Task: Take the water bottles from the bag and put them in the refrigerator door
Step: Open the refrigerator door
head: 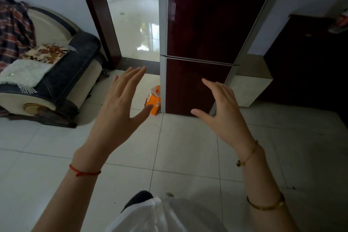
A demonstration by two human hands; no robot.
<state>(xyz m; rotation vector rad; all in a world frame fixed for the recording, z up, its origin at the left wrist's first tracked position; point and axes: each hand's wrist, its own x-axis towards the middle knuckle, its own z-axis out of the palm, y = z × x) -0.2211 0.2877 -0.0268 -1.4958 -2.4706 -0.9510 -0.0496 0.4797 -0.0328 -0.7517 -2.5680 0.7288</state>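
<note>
An orange bag [155,98] on the floor is partly covered by the thumb of the left hand [120,103]; its contents cannot be made out. The left hand and right hand [224,113] are raised apart, fingers spread, empty, with the closed refrigerator [199,84] just beyond them.

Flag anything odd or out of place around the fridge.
Only the orange bag stands out: it sits tilted on the floor at the lower left corner of the fridge. Both fridge doors look shut, with no spill or damage visible. Left hand and right hand hold nothing.
</note>
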